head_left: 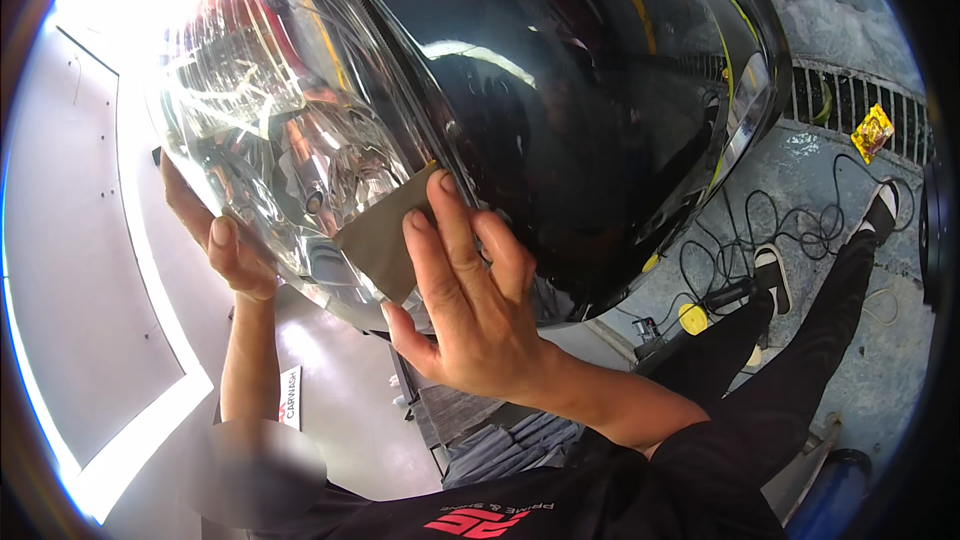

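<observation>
A clear, glossy headlight [245, 70] is set beside glossy black bodywork [580, 110]. My left hand [230, 250] grips the headlight's outer edge at the left, with its thumb against the rim and part of the other fingers hidden behind it. A thin grey-brown sheet, like sandpaper, [375, 250] lies on the lower inner part of the lens. The fingers of my right hand [465, 300] press on this sheet from above, slightly spread, holding it against the lens close to the seam with the black panel.
Looped black cables [800, 230] run over the grey floor [830, 330] by my sandalled feet [772, 280]. A yellow round pad [693, 318], a yellow packet [873, 130] by a metal grate [810, 95], grey cloths [500, 450] and a blue cylinder [830, 500] are around.
</observation>
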### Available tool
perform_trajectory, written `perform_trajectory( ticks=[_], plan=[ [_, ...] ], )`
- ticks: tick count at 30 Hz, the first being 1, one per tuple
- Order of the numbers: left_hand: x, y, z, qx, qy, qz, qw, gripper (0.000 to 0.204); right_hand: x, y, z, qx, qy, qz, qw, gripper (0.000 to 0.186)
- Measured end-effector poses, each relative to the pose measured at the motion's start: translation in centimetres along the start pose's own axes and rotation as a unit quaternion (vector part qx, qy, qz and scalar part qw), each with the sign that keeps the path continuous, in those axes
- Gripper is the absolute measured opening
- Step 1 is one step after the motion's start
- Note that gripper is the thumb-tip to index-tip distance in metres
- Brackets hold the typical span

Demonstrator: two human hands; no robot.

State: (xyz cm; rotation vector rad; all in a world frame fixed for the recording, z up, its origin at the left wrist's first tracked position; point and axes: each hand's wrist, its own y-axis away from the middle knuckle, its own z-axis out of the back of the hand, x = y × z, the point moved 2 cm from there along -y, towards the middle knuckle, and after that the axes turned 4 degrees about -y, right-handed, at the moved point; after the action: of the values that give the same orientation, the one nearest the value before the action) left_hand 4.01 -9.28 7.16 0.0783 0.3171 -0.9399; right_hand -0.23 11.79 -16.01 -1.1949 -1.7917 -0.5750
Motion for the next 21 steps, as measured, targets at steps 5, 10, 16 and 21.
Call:
perform_trajectory(
  ticks=[5,10,16,21],
  plan=[
    [0.5,0.1,0.5,0.038,0.003,-0.031,0.999,0.055,0.2,-1.0,0.2,0.0,-0.016,-0.014,1.0,0.089],
    [-0.2,-0.7,-0.9,0.023,-0.048,-0.111,0.992,0.052,0.5,-0.5,0.9,0.026,-0.01,-0.03,0.999,0.089],
    [-1.1,-0.7,-1.2,0.014,-0.086,-0.07,0.994,0.055,0.2,-2.4,1.3,0.033,-0.013,-0.028,0.999,0.092],
    [-0.5,-0.6,-0.8,-0.004,-0.074,-0.054,0.996,0.057,0.8,-2.5,1.5,0.049,0.016,-0.03,0.998,0.092]
  ],
)
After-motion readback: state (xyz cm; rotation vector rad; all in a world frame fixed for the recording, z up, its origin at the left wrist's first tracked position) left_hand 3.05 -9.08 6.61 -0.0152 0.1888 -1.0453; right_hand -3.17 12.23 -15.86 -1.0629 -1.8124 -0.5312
